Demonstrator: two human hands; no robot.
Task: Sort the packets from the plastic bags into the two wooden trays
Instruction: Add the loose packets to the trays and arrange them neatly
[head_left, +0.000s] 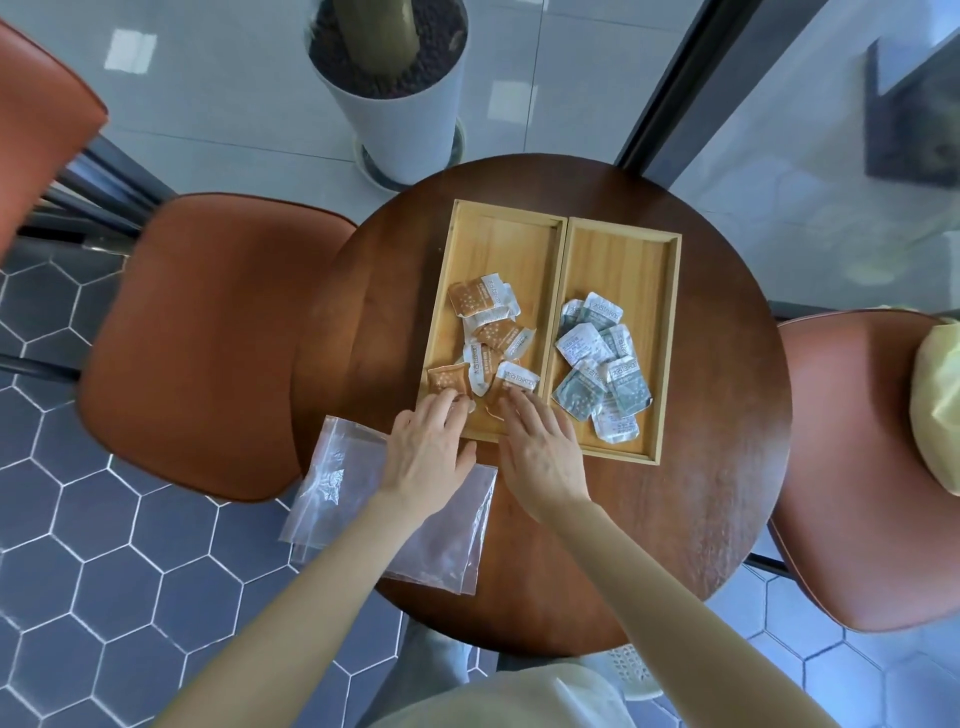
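Hands (483, 452) on brown packets (485, 332)

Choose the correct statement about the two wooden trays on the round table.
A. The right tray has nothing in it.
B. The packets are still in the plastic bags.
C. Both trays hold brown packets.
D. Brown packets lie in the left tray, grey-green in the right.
D: the left tray holds the brown packets, the right tray the grey-green packets.

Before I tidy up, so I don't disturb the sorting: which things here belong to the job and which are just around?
Job: left tray with brown packets; right tray with grey-green packets; empty plastic bags; left hand and right hand at the brown packets.

Around: planter; chairs; round table.
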